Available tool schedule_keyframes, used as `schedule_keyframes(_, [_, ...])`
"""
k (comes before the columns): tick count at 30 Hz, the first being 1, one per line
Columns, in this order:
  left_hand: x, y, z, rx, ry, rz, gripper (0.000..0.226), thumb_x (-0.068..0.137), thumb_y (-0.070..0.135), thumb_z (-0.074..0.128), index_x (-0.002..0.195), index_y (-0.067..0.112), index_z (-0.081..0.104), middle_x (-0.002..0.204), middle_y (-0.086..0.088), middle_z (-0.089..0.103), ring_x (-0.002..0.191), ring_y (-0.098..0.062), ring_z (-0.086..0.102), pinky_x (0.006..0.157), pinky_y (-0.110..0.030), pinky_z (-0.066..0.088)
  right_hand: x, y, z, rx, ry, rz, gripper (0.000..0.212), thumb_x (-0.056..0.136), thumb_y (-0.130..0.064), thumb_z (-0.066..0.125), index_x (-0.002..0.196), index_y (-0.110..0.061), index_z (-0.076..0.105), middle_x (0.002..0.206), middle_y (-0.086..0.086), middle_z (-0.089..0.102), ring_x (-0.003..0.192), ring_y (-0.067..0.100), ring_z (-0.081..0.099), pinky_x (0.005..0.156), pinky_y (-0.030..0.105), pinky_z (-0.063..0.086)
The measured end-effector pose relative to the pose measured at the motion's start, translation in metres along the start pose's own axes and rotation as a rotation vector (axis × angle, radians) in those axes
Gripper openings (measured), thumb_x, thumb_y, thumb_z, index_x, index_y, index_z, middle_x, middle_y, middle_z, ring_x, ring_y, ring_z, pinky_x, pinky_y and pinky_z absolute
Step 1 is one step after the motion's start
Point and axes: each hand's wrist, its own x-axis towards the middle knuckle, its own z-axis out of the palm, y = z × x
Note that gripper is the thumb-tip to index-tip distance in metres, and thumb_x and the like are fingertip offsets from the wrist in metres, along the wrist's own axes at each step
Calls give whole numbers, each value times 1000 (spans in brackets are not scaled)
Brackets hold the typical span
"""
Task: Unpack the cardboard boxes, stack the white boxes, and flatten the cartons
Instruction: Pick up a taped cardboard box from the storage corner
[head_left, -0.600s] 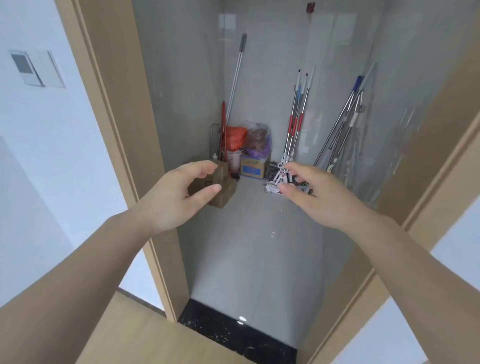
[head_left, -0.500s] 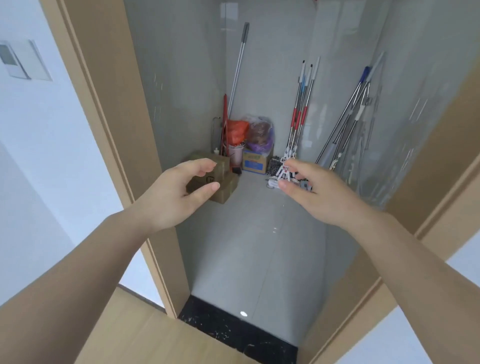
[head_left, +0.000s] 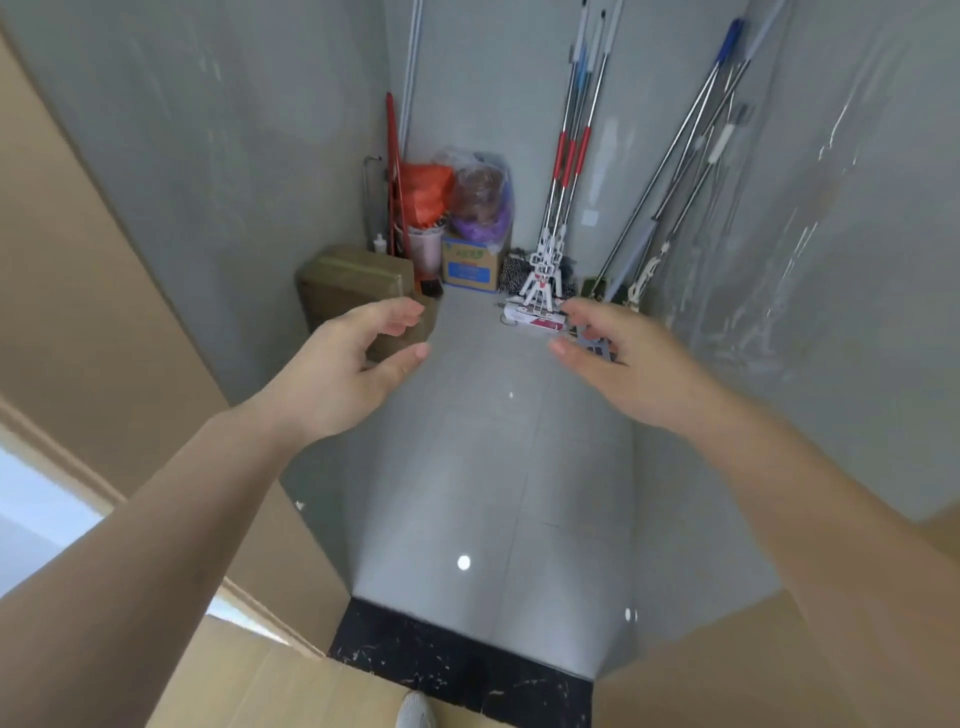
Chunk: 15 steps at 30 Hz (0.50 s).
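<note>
This is a small cleaning-supply closet, seen through its wood-framed doorway (head_left: 104, 312), with grey tiled walls and a glossy tiled floor (head_left: 483, 467) behind a black stone threshold (head_left: 457, 675). Mop handles (head_left: 571, 156) and more metal poles (head_left: 691, 156) lean against the walls at twelve and one o'clock. Bagged rubbish (head_left: 478, 192), a printed carton (head_left: 470, 262) and brown cardboard boxes (head_left: 358, 280) crowd the far corner at eleven o'clock.

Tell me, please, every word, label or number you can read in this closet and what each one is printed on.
None can be read.
Printed carton under the plastic bags: green lettering and a blue panel, too blurred to read.
Brown cardboard boxes by the left wall: no print can be made out.
White packet on the floor: a red patch, blurred.
</note>
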Motion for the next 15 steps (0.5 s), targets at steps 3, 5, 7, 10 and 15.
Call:
schedule_keyframes(3, [45, -33, 7, -21, -59, -3, 39, 89, 20, 63, 126, 11, 56, 120, -1, 59, 109, -8, 54, 76, -2, 41, 42, 11, 14, -15, -13, 60, 60, 85, -57, 50, 136, -25, 49, 128, -3, 56, 109, 13, 55, 95, 35, 45])
schedule_keyframes(5, [72, -51, 11, -24, -85, 1, 38, 89, 21, 63, 125, 12, 56, 120, -1, 60, 110, -10, 55, 78, -11, 44, 66, 17, 19, 4, -17, 93, 72, 77, -68, 42, 136, -27, 48, 129, -3, 56, 110, 12, 55, 96, 38, 46])
schedule_keyframes(7, [96, -65, 16, -26, -99, 2, 38, 89, 21, 63, 125, 11, 56, 118, -3, 60, 109, -13, 56, 87, -22, 47, 87, 26, 21, -11, -30, 113, 81, 71, -75, 36, 136, -30, 47, 129, -4, 55, 112, 11, 54, 97, 39, 45])
schedule_keyframes(10, [128, -84, 24, -17, -118, -4, 38, 89, 22, 63, 125, 11, 56, 116, 0, 60, 109, -13, 57, 93, -34, 48, 120, 43, 23, -46, -44, 125, 83, 71, -76, 33, 138, -30, 45, 131, -3, 54, 113, 12, 53, 98, 40, 45])
schedule_keyframes(15, [180, -112, 39, -4, -116, -67, 39, 89, 27, 61, 127, 16, 55, 120, 6, 59, 111, -6, 54, 81, -16, 45, 186, 79, 29, -68, -74, 77, 64, 81, -66, 41, 132, -28, 49, 126, -2, 57, 111, 13, 53, 94, 35, 44])
